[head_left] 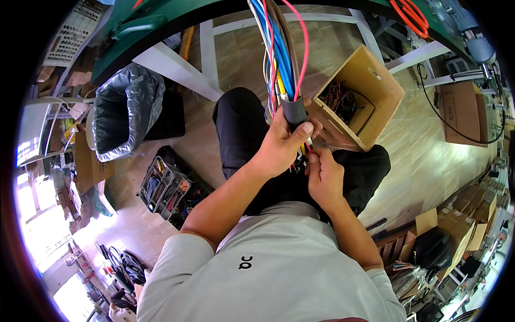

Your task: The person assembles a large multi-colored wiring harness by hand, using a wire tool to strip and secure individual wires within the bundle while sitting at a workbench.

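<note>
A thick bundle of coloured wires (284,59), blue, pink, white, yellow and brown, runs up from my lap to the green tabletop. A dark grey sleeve (294,113) surrounds it near its lower end. My left hand (281,140) is closed around this sleeve, thumb across the front. Just below, my right hand (325,173) is closed in a pinch at the short wire ends that come out under the sleeve. One of these looks red, but the fingers cover most of what they grip. Both hands are above my dark trousers, close together.
An open wooden box (382,80) holding wire scraps stands beyond my right knee. To the left are a bin with a black liner (129,110) and a tool tray (166,185). The workbench (182,24) spans the far side, with orange-handled tool (412,19) on it. Cardboard boxes (464,112) lie right.
</note>
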The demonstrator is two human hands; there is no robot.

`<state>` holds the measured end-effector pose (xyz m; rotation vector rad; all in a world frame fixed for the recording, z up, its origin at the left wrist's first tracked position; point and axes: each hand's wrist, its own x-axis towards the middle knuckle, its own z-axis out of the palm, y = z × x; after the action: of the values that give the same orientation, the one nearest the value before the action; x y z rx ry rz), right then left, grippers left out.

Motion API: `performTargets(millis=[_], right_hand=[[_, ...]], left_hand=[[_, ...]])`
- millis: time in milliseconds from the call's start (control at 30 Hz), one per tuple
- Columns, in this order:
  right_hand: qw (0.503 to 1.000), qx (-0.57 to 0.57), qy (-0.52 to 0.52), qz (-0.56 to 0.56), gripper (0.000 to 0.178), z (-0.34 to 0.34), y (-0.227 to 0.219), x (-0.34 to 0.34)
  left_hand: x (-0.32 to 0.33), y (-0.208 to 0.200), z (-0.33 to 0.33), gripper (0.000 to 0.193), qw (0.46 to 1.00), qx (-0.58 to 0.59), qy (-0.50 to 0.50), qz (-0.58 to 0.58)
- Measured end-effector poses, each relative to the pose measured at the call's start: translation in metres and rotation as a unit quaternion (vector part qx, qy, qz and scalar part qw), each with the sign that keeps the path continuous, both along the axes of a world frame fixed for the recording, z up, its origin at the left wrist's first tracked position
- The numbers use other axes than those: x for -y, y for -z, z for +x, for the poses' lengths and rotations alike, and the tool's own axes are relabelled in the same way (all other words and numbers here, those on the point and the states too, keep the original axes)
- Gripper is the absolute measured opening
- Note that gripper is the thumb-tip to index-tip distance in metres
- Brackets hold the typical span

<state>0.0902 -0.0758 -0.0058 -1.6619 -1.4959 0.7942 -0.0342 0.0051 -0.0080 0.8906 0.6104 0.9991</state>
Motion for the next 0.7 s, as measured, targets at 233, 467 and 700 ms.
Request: performTargets(millis=[233,467,700], right_hand=[[0.991,0.11,0.001,0.077,0.009,-0.003,-0.011,-0.01],[0.995,0.083,-0.01,0.058,0.015,0.006,-0.015,0.0],[0.998,0.062,0.017,0.018,0.01,-0.003,-0.005,-0.007]], left_hand=[[0.002,-0.007,-0.001,0.048,1.0,-0.025,-0.001,0.01],[0.0,-0.009,-0.001,0.038,0.999,-0.011,0.007,0.03],[0.001,0.002,-0.001,0.039,1.0,-0.019,-0.01,0.022]])
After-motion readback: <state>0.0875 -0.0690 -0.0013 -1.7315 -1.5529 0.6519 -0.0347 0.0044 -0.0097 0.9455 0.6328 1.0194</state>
